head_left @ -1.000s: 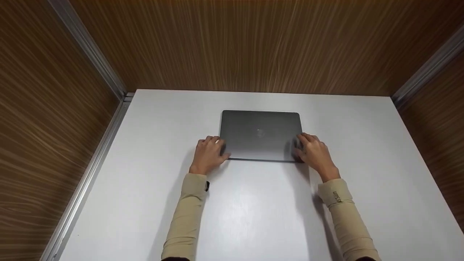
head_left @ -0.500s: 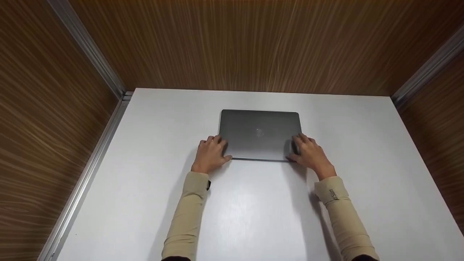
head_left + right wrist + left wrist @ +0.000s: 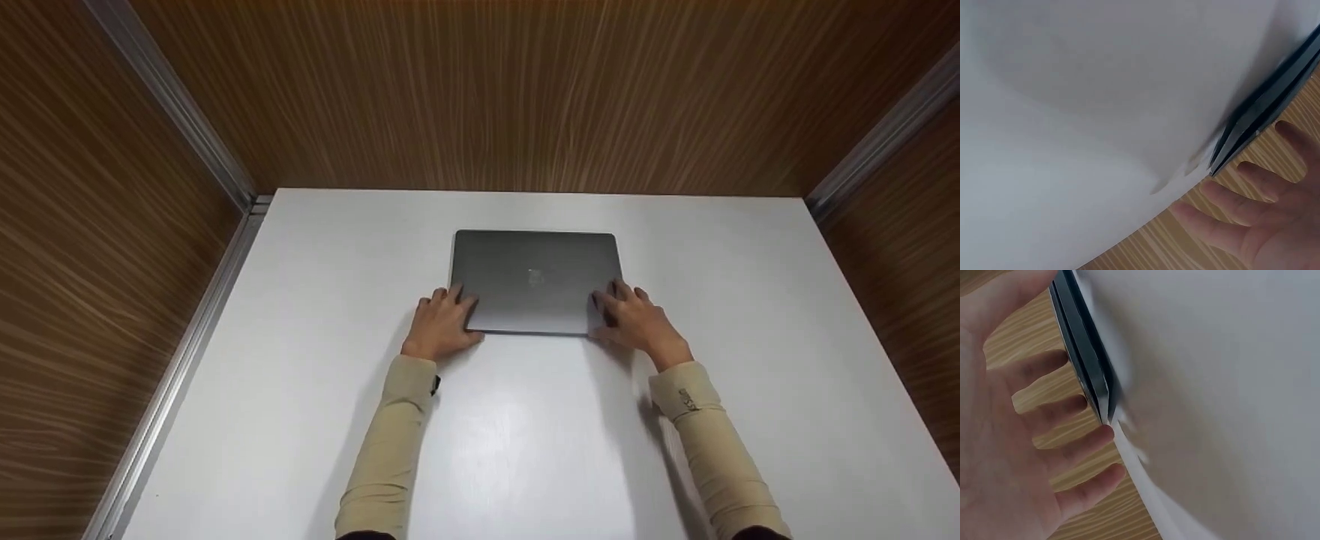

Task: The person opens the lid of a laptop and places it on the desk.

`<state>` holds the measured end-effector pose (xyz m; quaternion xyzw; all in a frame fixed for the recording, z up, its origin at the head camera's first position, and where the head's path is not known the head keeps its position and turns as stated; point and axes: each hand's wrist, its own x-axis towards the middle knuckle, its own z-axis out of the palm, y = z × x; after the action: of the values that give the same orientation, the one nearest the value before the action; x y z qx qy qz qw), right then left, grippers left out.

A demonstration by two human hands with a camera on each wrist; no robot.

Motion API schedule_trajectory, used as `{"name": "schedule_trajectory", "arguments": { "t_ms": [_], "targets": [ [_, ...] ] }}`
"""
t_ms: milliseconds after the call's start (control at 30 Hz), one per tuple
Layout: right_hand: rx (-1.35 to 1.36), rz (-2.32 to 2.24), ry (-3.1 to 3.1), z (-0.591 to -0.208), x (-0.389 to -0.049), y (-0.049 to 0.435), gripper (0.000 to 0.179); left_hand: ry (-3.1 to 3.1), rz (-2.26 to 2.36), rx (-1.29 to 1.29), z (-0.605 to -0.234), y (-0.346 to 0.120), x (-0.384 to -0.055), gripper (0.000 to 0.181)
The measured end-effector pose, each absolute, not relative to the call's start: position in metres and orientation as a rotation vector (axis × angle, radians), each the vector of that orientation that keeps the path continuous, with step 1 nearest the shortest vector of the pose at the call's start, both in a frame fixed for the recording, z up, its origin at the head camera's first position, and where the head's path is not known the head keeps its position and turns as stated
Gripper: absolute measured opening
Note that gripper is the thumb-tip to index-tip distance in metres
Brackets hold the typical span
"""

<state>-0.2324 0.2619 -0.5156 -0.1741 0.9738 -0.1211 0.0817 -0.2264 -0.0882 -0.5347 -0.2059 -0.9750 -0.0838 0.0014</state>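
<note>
A grey laptop, lid closed, lies flat on the white table with a faint logo at the middle of its lid. At its front left corner is my left hand, fingertips over the lid's edge and thumb by the front edge. My right hand sits likewise at the front right corner, its index finger over the lid. Seen from the left wrist, the spread fingers are right at the laptop's dark edge. The right wrist view has the fingers loosely extended beside the laptop's corner.
The white table reaches to a wood-grain back panel. More wood-grain panels stand at the left and right, with metal rails along the left one. Both forearms wear beige sleeves.
My right hand has moved a little left, further over the laptop's front right corner. My left hand has shifted slightly right and toward me. The laptop stays in nearly the same place.
</note>
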Motion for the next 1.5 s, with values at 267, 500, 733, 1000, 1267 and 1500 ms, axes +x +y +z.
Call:
{"name": "schedule_trajectory", "arguments": {
  "t_ms": [267, 500, 733, 1000, 1267, 1500],
  "targets": [
    [-0.524, -0.323, 2.858, -0.5145, -0.2336, 0.2598, 0.082, -3.092, -0.237, -0.654, -0.5343, -0.0861, -0.2285, 0.069],
    [-0.577, -0.299, 2.887, -0.5135, -0.2340, 0.2592, 0.080, -3.095, -0.257, -0.667, -0.5334, -0.0848, -0.2305, 0.068],
    [-0.643, -0.231, 2.927, -0.5147, -0.2360, 0.2587, 0.078, -3.076, -0.249, -0.686, -0.5327, -0.0840, -0.2325, 0.064],
    [-0.707, -0.227, 2.952, -0.5173, -0.2352, 0.2559, 0.077, -3.078, -0.357, -0.711, -0.5332, -0.0866, -0.2319, 0.060],
    [-0.736, -0.279, 2.971, -0.5176, -0.2349, 0.2530, 0.075, -3.114, -0.506, -0.692, -0.5319, -0.0828, -0.2335, 0.061],
    [-0.753, -0.300, 2.986, -0.5178, -0.2333, 0.2524, 0.072, -3.134, -0.577, -0.650, -0.5308, -0.0796, -0.2326, 0.060]
  ]
}}
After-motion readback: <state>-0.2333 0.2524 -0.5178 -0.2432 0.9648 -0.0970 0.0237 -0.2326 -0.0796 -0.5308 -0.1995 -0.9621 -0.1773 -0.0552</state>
